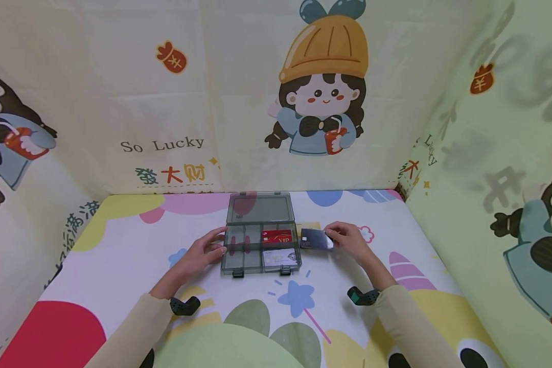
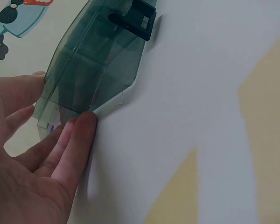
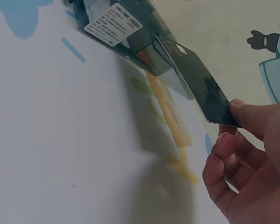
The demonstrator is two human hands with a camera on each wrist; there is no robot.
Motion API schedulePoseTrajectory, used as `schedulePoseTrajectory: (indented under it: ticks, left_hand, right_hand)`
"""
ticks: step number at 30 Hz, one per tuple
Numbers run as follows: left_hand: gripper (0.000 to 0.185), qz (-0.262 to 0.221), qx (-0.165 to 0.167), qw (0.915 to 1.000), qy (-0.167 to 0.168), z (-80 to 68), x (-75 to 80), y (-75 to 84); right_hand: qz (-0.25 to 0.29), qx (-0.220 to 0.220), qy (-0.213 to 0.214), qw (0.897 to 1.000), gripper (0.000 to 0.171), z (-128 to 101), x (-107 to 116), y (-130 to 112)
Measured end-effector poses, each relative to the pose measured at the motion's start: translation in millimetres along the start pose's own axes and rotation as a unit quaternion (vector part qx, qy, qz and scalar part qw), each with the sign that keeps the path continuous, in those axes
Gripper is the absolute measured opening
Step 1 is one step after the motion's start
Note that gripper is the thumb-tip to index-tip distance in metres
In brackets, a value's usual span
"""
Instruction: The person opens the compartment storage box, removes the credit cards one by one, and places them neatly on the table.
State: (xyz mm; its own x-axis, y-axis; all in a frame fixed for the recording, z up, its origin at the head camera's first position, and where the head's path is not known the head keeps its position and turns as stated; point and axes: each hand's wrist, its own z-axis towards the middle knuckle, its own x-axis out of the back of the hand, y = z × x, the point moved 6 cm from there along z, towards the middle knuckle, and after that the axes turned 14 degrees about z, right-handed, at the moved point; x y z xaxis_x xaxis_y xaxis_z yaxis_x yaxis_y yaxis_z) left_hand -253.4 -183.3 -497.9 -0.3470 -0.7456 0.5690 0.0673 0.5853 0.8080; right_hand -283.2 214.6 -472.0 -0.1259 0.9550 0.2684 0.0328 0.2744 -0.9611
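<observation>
while the left hand (image 1: 201, 254) is bracing the box (image 1: 260, 249) with straight fingers, steadying it, the right hand (image 1: 349, 241) is pinching a dark card (image 1: 315, 238) just beside it.

Dark card (image 1: 316, 239) lifted, tilted, just right of open compartment box (image 1: 259, 245).

We see what looks like a makeshift recording booth rather than a lived-in room: cartoon-printed cloth walls (image 1: 267, 102) enclose three sides, and a matching printed sheet covers the surface (image 1: 119, 240); what lies beyond stays hidden.
</observation>
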Motion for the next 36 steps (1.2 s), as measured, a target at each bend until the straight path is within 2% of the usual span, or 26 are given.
schedulePoseTrajectory:
  ticks: [5, 14, 26, 33, 36]
  left_hand:
    - [0.061, -0.002, -0.001, 1.0000, -0.001, -0.7, 0.0, 0.6]
    - [0.061, -0.005, -0.009, 1.0000, -0.001, -1.4, 0.2, 1.8]
    - [0.061, -0.002, -0.001, 1.0000, -0.001, 1.8, -1.2, -2.2]
    - [0.061, -0.001, -0.007, 1.0000, 0.000, -0.3, 0.0, 0.4]
    - [0.061, -0.001, -0.009, 1.0000, 0.003, -1.2, 0.6, 1.0]
  right_hand:
    - [-0.007, 0.000, -0.001, 1.000, 0.022, 2, 0, 4]
    - [-0.002, -0.027, -0.001, 1.000, 0.022, 5, 3, 16]
    - [-0.063, -0.021, -0.002, 0.998, 0.019, 10, 2, 21]
    - [-0.129, -0.022, 0.009, 0.991, 0.016, 11, -2, 20]
    - [-0.139, -0.017, 0.009, 0.990, 0.016, 12, -3, 20]
